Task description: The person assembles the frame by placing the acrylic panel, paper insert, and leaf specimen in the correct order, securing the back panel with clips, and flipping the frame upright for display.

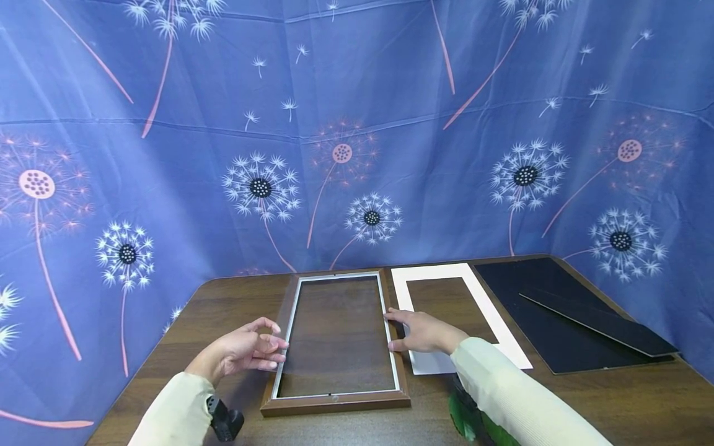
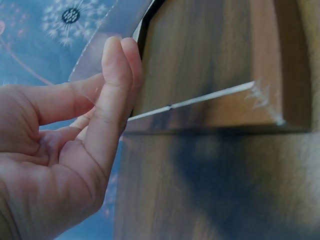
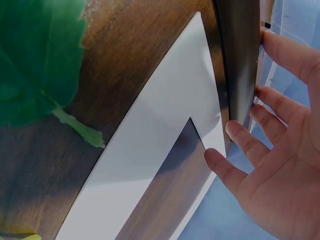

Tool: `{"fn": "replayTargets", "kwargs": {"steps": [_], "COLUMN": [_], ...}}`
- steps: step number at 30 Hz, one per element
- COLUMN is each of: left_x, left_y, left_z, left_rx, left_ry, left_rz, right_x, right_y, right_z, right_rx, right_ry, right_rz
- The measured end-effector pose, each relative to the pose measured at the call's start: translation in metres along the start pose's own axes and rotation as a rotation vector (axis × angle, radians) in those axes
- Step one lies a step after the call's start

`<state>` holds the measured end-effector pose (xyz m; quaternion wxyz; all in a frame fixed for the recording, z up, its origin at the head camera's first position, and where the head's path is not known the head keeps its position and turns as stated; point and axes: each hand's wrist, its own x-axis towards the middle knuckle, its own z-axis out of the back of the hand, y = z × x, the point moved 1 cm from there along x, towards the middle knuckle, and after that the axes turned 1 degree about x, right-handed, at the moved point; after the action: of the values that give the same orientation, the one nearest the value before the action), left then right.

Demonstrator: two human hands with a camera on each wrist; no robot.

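Note:
A brown wooden picture frame (image 1: 312, 407) with a pale inner lip lies on the table, its opening showing wood grain. My left hand (image 1: 245, 352), at the frame's left side, pinches the edge of a clear sheet (image 2: 112, 25) between thumb and fingers. That sheet overlaps the frame's left side in the head view. Across from it, my right hand (image 1: 421, 331) has its fingers spread, the thumb and fingertips at the frame's right rim. Its outer fingers reach over the white mat (image 3: 135, 130), seen close in the right wrist view.
The white mat lies just right of the frame. Farther right is a black backing board (image 1: 519, 279) with a slanted stand flap (image 1: 602, 322). Green leaves (image 3: 40, 60) show near the right wrist. A blue dandelion-print cloth (image 1: 357, 93) hangs behind the wooden table (image 1: 223, 310).

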<state>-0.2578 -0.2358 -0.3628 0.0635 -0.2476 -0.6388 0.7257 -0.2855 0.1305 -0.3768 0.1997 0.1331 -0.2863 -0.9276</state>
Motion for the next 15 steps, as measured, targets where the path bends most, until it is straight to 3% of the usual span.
{"fn": "replayTargets", "kwargs": {"steps": [15], "left_x": [0.002], "left_y": [0.01], "left_z": [-0.016], "left_rx": [-0.027], "left_ry": [0.009], "left_rz": [0.002], "right_x": [0.001], "right_y": [-0.001], "right_z": [-0.001], "right_rx": [0.0], "right_ry": [0.004], "right_rz": [-0.002]}}
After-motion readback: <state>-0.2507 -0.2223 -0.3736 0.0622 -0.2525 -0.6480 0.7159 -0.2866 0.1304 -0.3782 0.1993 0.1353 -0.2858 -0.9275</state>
